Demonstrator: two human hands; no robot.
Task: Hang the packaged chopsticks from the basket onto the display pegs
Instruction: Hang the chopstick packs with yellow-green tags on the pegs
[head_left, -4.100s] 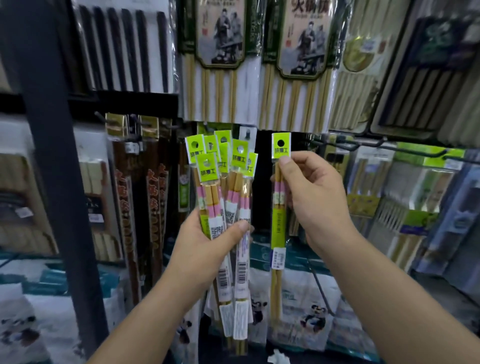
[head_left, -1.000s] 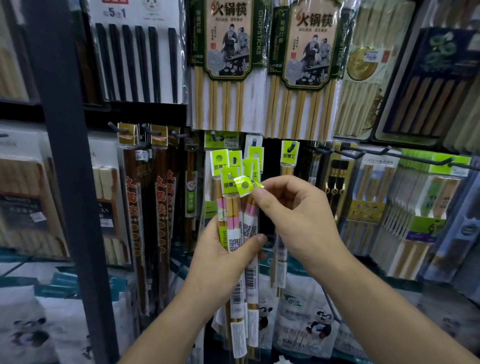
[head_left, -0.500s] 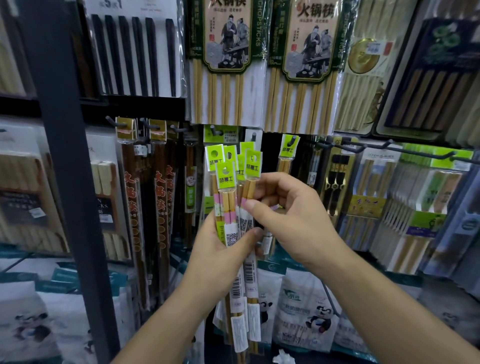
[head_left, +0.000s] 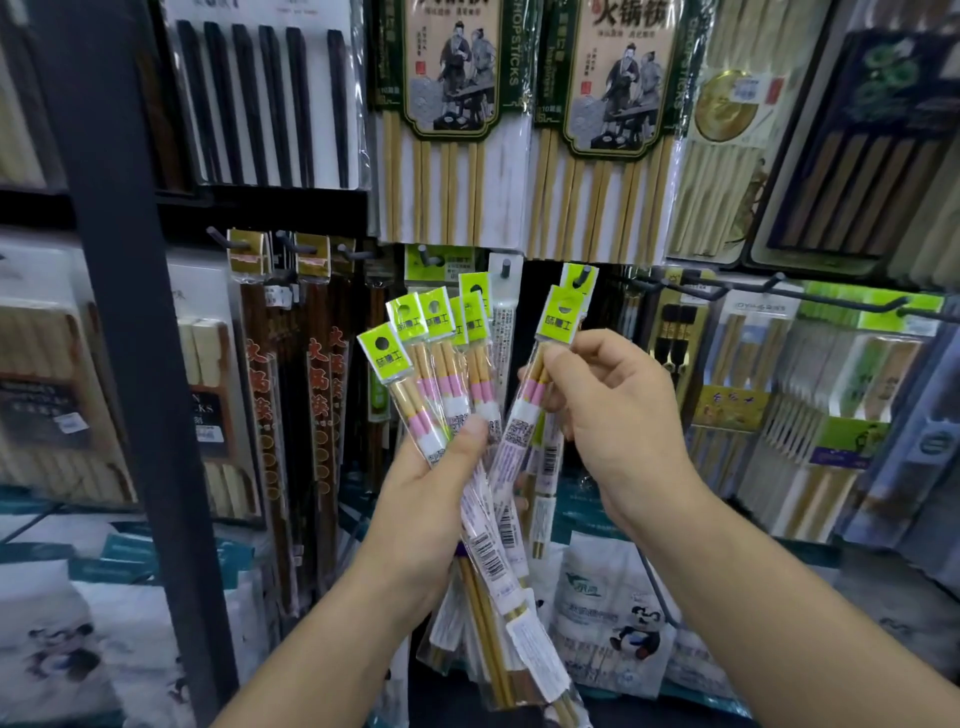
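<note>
My left hand (head_left: 434, 483) grips a fanned bundle of several chopstick packs (head_left: 441, 374), each with a lime-green header card and pink bands. My right hand (head_left: 613, 415) pinches a single pack (head_left: 558, 319) near its top, tilted away from the bundle to the right. Its green header sits just below and in front of a dark display peg (head_left: 585, 274), where one matching green-headed pack (head_left: 579, 274) hangs. Another peg (head_left: 504, 267) holds a clear white-backed pack. No basket is in view.
A dark metal upright (head_left: 119, 312) runs down the left. Large chopstick packs (head_left: 457, 119) hang above. Long dark-brown packs (head_left: 270, 395) hang to the left, boxed sets (head_left: 831, 364) on long hooks to the right. Panda-printed bags (head_left: 613, 618) lie below.
My right hand has drawn one pack out of the bundle and lifted it up and to the right, toward the peg. The bundle in my left hand has fanned out.
</note>
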